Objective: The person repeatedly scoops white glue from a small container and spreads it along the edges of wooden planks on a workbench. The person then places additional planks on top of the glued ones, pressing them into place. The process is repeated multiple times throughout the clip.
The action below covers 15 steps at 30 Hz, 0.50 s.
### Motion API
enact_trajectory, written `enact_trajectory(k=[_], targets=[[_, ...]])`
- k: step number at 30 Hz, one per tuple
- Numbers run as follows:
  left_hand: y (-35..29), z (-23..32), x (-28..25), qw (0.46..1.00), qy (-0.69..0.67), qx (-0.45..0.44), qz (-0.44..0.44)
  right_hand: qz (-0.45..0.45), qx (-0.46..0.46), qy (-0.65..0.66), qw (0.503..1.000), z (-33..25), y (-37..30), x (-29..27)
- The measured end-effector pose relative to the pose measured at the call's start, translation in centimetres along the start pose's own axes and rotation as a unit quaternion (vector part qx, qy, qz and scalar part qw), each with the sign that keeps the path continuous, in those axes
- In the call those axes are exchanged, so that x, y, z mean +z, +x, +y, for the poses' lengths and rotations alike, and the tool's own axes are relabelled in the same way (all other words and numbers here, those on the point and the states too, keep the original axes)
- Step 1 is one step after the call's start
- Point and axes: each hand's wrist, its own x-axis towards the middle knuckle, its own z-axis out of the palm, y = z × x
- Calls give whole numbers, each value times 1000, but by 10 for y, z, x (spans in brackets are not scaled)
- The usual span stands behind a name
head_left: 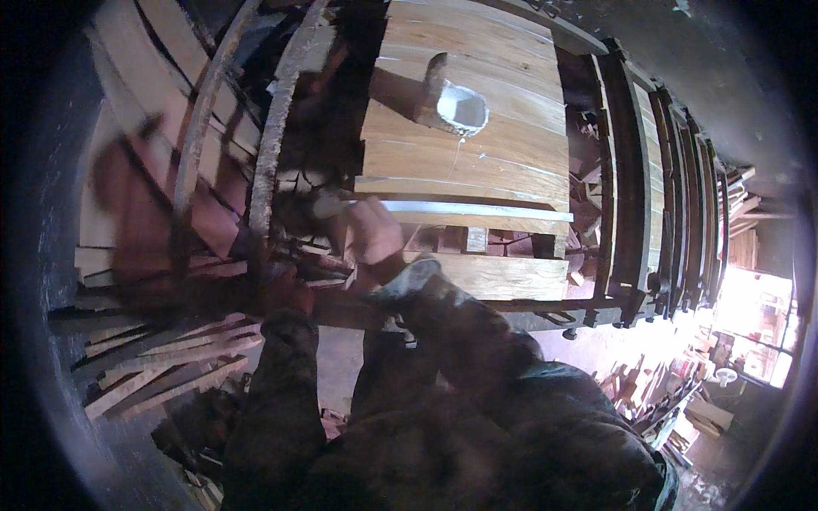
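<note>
My right hand (377, 232) is closed at the left end of a narrow wood strip (477, 209), whose upper edge is coated with white glue. A blurred greyish thing (331, 204) sticks out to the left of its fingers; its kind cannot be made out. Lower and to the left, my left hand (286, 294) lies in shadow by the near rail of the frame, its fingers too dark and smeared to read. Beyond the strip lies a panel of joined boards (503, 85). On it stands a cut-open container (463, 111) of white glue, with drips beside it.
A separate pale board (511, 279) rests across the rack nearer to me. Dark metal clamp bars (626, 170) run in a row to the right. Rough-edged bars (277, 128) cross at the left. Loose wood offcuts (170, 366) pile up at lower left, and a bright window (767, 324) is far right.
</note>
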Motion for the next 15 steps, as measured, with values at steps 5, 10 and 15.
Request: enact_trajectory(k=[5,10,15], targets=[[14,-37,42,999,0,37,15,-3,194,-74,978,28,-20,-74],[25,-50,66,998,6,59,21,46,121,-21,991,5,-24,-70],[30,-52,63,996,12,86,38,-1,57,-50,997,29,-25,-29]])
